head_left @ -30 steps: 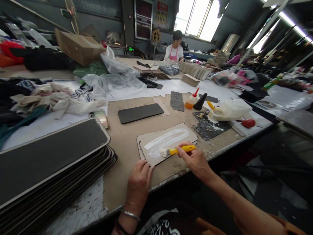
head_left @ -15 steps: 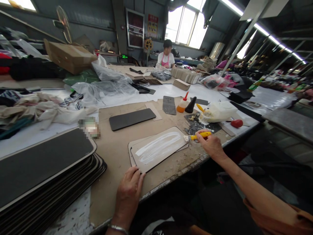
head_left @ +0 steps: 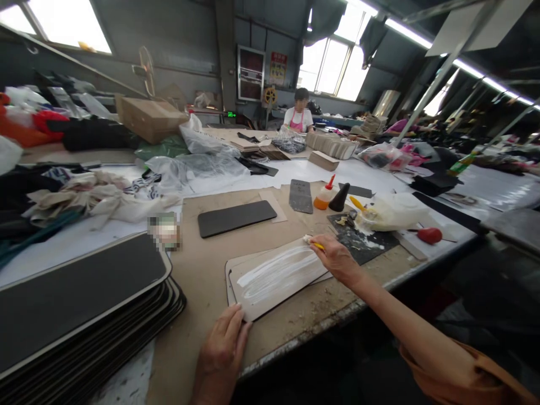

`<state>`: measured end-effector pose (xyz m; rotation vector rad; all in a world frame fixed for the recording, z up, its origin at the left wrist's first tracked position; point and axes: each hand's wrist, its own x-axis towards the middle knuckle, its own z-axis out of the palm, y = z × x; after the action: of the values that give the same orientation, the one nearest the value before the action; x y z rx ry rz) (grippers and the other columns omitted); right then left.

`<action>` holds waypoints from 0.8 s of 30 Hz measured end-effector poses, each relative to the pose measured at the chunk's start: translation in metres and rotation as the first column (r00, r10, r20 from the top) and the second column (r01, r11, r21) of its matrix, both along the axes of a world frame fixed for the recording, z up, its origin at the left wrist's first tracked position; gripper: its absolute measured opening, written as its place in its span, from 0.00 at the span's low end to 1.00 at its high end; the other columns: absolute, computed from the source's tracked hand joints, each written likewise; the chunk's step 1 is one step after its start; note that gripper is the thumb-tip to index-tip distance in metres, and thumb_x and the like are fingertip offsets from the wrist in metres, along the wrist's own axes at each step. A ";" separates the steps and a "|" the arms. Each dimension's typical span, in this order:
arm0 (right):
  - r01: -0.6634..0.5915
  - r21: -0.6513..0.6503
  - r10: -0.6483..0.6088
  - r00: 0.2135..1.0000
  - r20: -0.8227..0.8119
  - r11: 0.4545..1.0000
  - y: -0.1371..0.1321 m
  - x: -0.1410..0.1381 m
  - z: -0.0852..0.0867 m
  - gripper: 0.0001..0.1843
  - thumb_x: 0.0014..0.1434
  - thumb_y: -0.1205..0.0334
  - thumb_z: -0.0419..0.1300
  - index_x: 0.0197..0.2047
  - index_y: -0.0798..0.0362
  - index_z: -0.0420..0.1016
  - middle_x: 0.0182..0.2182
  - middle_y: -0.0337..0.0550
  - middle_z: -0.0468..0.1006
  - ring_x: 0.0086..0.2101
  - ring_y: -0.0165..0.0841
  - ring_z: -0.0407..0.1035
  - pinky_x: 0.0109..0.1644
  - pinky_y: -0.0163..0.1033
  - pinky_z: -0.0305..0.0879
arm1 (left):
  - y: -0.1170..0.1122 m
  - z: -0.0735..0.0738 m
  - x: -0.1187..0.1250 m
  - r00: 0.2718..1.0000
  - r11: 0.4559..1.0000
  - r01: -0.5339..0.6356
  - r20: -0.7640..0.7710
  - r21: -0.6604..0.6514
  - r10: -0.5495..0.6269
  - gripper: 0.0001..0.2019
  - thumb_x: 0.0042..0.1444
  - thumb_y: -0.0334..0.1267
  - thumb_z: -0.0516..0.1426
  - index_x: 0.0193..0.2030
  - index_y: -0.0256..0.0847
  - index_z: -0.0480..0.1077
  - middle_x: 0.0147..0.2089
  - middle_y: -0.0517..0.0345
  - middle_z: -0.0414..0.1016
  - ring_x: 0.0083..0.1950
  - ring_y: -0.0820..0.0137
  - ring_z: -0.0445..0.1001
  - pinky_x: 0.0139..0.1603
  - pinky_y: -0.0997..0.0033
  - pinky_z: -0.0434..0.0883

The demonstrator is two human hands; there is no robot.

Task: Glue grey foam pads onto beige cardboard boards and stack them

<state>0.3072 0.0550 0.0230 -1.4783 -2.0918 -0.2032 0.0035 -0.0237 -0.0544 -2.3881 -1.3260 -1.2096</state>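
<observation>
My right hand (head_left: 335, 256) is closed around the yellow handle of a glue brush (head_left: 318, 246). The brush's whitish bristles are at the far right edge of a beige board (head_left: 270, 304) with rounded corners. Streaks of white glue (head_left: 274, 273) cover the middle of this board, and a similar board lies slightly askew beneath it. With fingertips and thumb at the board's near left corner, my left hand (head_left: 223, 340) grips it. Right of the brush, a translucent plastic container (head_left: 394, 212) lies on its side with glue at its mouth and another yellow handle there.
A stack of dark panels (head_left: 88, 273) fills the left. Beyond the boards lies a black panel (head_left: 237, 218). An orange bottle with a red nozzle (head_left: 324, 197), a black cone (head_left: 340, 198) and a red-handled tool (head_left: 429, 235) stand or lie right. A person (head_left: 298, 115) sits across the table.
My right hand has moved left with the brush, from beside the board's right end onto its far right edge. My left hand stays at the near corner. The camera view has shifted.
</observation>
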 end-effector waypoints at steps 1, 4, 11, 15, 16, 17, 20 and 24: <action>-0.033 -0.004 0.034 0.999 0.007 0.999 -0.001 -0.007 0.000 0.07 0.61 0.66 0.52 0.41 0.52 0.70 0.37 0.48 0.76 0.40 0.39 0.71 0.46 0.45 0.68 | 0.000 0.000 0.000 1.000 1.000 -0.001 -0.004 -0.006 0.001 0.10 0.61 0.36 0.49 0.43 0.36 0.69 0.42 0.48 0.76 0.43 0.66 0.76 0.43 0.67 0.76; -0.138 -0.024 0.139 0.990 0.014 0.990 -0.009 -0.036 0.001 0.08 0.60 0.68 0.53 0.42 0.52 0.70 0.37 0.47 0.76 0.40 0.38 0.70 0.45 0.44 0.69 | -0.001 0.000 0.000 1.000 0.999 -0.004 -0.002 -0.032 0.004 0.09 0.60 0.35 0.51 0.43 0.37 0.69 0.42 0.50 0.76 0.44 0.66 0.76 0.45 0.68 0.75; -0.380 -0.066 0.382 0.924 0.017 0.923 -0.030 -0.116 0.003 0.07 0.59 0.72 0.54 0.40 0.55 0.70 0.37 0.48 0.76 0.41 0.36 0.67 0.45 0.40 0.68 | -0.004 0.006 0.004 0.999 0.999 -0.027 0.032 -0.026 0.027 0.09 0.60 0.32 0.49 0.41 0.37 0.70 0.42 0.49 0.75 0.43 0.66 0.76 0.44 0.67 0.76; -0.476 -0.104 0.484 0.873 0.062 0.873 -0.036 -0.141 0.009 0.05 0.60 0.71 0.54 0.37 0.56 0.71 0.35 0.48 0.76 0.38 0.36 0.67 0.44 0.38 0.67 | -0.004 0.009 0.004 0.998 0.999 -0.022 0.050 -0.046 0.024 0.08 0.60 0.33 0.51 0.40 0.38 0.70 0.40 0.50 0.74 0.42 0.67 0.75 0.42 0.68 0.76; -0.501 -0.114 0.510 0.857 0.069 0.858 -0.038 -0.144 0.011 0.06 0.60 0.71 0.53 0.36 0.56 0.71 0.35 0.48 0.76 0.38 0.36 0.67 0.44 0.38 0.67 | -0.004 0.010 0.004 0.998 0.999 -0.013 0.053 -0.052 0.016 0.07 0.59 0.33 0.51 0.40 0.38 0.70 0.40 0.50 0.74 0.41 0.67 0.75 0.42 0.68 0.76; -0.527 -0.123 0.537 0.841 0.070 0.841 -0.040 -0.145 0.013 0.07 0.61 0.71 0.52 0.35 0.56 0.71 0.35 0.48 0.76 0.38 0.35 0.67 0.44 0.38 0.67 | -0.005 0.011 0.004 0.998 0.998 -0.003 0.057 -0.056 0.006 0.07 0.59 0.33 0.51 0.41 0.38 0.69 0.40 0.50 0.73 0.42 0.67 0.75 0.42 0.68 0.75; -0.579 -0.144 0.587 0.809 0.018 0.803 -0.051 -0.145 0.019 0.10 0.61 0.73 0.49 0.35 0.56 0.70 0.34 0.48 0.76 0.37 0.34 0.67 0.44 0.36 0.67 | -0.005 0.014 0.003 0.997 0.997 0.032 0.074 -0.073 -0.027 0.08 0.60 0.33 0.50 0.41 0.38 0.69 0.39 0.50 0.73 0.42 0.68 0.74 0.42 0.70 0.75; -0.583 -0.161 0.552 0.810 -0.200 0.797 -0.067 -0.138 0.021 0.09 0.60 0.72 0.50 0.39 0.56 0.71 0.35 0.48 0.76 0.38 0.34 0.68 0.45 0.36 0.67 | -0.006 0.015 0.002 0.998 0.998 0.033 0.061 -0.050 -0.030 0.09 0.61 0.35 0.49 0.41 0.38 0.69 0.39 0.50 0.73 0.41 0.68 0.74 0.41 0.70 0.75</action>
<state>0.1695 -0.0118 0.0438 -0.8639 -2.3843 0.3653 0.0057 -0.0293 -0.0398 -2.4340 -1.3577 -1.2814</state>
